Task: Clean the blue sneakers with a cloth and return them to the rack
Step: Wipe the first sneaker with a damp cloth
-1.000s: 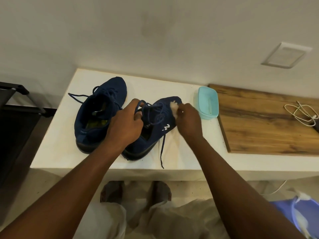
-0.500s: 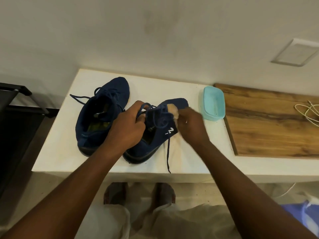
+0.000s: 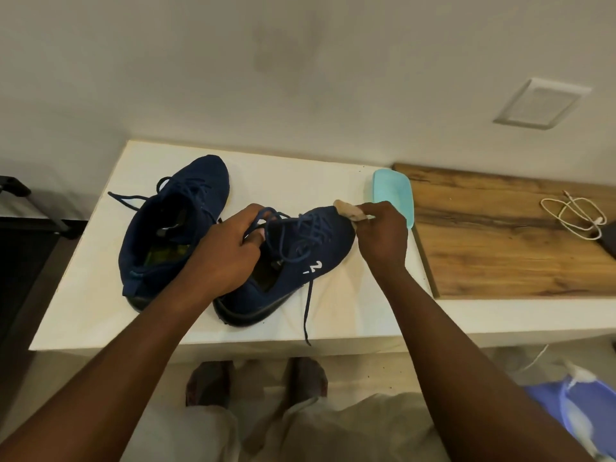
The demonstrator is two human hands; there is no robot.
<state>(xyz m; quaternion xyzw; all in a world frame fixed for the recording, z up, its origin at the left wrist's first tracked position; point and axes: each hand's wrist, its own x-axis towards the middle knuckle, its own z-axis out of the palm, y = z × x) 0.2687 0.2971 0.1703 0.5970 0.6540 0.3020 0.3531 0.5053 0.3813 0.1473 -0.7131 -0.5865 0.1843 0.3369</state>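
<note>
Evidently mid-clean. Gripping laces of navy knit sneaker (image 3: 300,261) with left hand (image 3: 230,258); pinching small pale cloth (image 3: 350,210) at its toe with right hand (image 3: 383,238). Second navy sneaker (image 3: 173,228) alongside on white table (image 3: 83,311); racking both yet to do.

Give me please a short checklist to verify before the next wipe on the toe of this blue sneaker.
1. Left hand grips the held sneaker at its laces: ok.
2. Right hand pinches the cloth: ok.
3. Cloth is at the toe: ok.
4. Loose lace hangs past the edge of the table: not ok.
5. Cloth is damp: cannot tell.
6. Other sneaker lies apart from the wipe: ok.
</note>
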